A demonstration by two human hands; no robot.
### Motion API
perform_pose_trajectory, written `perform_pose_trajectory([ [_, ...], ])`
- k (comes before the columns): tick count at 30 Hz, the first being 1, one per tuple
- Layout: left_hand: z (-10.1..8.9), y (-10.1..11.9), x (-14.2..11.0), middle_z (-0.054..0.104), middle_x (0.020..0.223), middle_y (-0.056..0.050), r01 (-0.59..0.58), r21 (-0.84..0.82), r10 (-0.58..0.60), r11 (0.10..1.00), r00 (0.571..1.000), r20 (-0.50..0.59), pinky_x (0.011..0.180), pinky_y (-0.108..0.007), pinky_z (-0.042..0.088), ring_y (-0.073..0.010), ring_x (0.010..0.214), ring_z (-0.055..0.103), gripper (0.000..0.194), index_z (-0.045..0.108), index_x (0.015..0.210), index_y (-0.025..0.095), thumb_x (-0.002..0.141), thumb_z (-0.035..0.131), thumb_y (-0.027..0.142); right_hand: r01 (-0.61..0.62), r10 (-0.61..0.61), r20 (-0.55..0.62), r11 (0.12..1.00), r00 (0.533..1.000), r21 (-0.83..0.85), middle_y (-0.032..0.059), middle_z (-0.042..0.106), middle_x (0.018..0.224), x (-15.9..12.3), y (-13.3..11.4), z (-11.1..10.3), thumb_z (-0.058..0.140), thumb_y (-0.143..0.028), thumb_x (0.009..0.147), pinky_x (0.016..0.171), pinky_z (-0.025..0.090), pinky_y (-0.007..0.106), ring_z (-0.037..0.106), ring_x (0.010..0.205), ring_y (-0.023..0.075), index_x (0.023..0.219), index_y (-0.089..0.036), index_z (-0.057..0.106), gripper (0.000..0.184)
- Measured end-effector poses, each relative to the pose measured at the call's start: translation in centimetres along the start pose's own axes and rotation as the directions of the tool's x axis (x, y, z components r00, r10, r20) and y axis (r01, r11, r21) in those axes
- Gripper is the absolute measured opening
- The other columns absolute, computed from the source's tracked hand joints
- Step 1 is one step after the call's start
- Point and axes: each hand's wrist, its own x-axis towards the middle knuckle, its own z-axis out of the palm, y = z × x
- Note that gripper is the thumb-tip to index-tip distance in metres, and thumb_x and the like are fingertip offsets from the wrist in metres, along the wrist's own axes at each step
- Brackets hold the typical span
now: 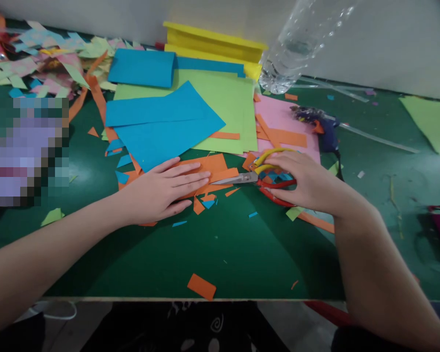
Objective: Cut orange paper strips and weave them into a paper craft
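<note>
My left hand lies with fingers stretched out on a sheet of orange paper, pressing it against the table. In my right hand is a pair of scissors with yellow and red handles. Their blades point left and reach the orange paper close to my left fingertips. Just beyond my left hand lies folded blue paper on top of light green sheets. Small orange and blue scraps are scattered around the blades.
A clear plastic bottle stands at the back by the wall. Pink paper and a dark blue glue gun lie to the right. Several paper strips are heaped at the back left. A blurred device sits at the left.
</note>
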Motion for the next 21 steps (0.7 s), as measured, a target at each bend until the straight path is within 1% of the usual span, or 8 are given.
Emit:
perform_pose_trajectory([
  [6, -0.15, 0.03, 0.08, 0.033, 0.157, 0.004, 0.005, 0.009, -0.005, 1.0, 1.0, 0.011, 0.124, -0.038, 0.007, -0.0174, 0.149, 0.023, 0.05, 0.032, 0.153, 0.025, 0.105, 0.029, 0.039, 0.02, -0.02, -0.019, 1.0, 1.0, 0.0, 0.0059, 0.064, 0.127, -0.09, 0.09, 0.1, 0.065, -0.038, 0.08, 0.1, 0.046, 0.053, 0.058, 0.119, 0.033, 0.122, -0.03, 0.061, 0.042],
  [9, -0.15, 0.06, 0.09, 0.033, 0.157, 0.004, 0.006, 0.017, -0.006, 1.0, 1.0, 0.015, 0.124, -0.037, 0.007, -0.0165, 0.149, 0.022, 0.051, 0.032, 0.153, 0.024, 0.105, 0.027, 0.039, 0.031, -0.032, -0.028, 0.999, 0.999, -0.021, 0.0068, 0.064, 0.126, -0.2, 0.3, 0.2, 0.063, -0.039, 0.082, 0.101, 0.046, 0.054, 0.057, 0.12, 0.0333, 0.123, -0.029, 0.061, 0.042],
  [13, -0.06, -0.01, 0.03, 0.034, 0.157, 0.004, 0.003, 0.015, -0.003, 1.0, 1.0, 0.008, 0.124, -0.037, 0.007, -0.0169, 0.149, 0.022, 0.051, 0.032, 0.153, 0.023, 0.105, 0.03, 0.039, 0.023, -0.022, 0.011, 0.998, 1.0, -0.051, 0.0091, 0.061, 0.129, -0.3, 0.52, 0.07, 0.064, -0.039, 0.081, 0.103, 0.044, 0.054, 0.055, 0.123, 0.0337, 0.124, -0.027, 0.06, 0.044],
  [16, 0.02, -0.1, 0.01, 0.032, 0.158, 0.004, 0.002, 0.007, -0.002, 1.0, 1.0, 0.011, 0.124, -0.037, 0.006, -0.0173, 0.15, 0.021, 0.051, 0.03, 0.154, 0.025, 0.105, 0.032, 0.039, 0.009, -0.007, 0.032, 0.998, 0.999, -0.068, 0.0103, 0.061, 0.129, -0.3, 0.61, -0.14, 0.064, -0.039, 0.081, 0.103, 0.043, 0.057, 0.055, 0.123, 0.0343, 0.124, -0.026, 0.059, 0.044],
  [21, -0.08, 0.02, 0.08, 0.033, 0.157, 0.002, 0.019, -0.004, -0.019, 1.0, 1.0, 0.019, 0.124, -0.04, 0.009, -0.0188, 0.149, 0.023, 0.051, 0.03, 0.154, 0.025, 0.105, 0.031, 0.04, 0.015, -0.013, 0.04, 0.998, 0.999, -0.064, 0.0083, 0.063, 0.126, -0.08, 0.63, -0.3, 0.064, -0.038, 0.08, 0.1, 0.045, 0.055, 0.057, 0.12, 0.0332, 0.12, -0.028, 0.06, 0.042],
])
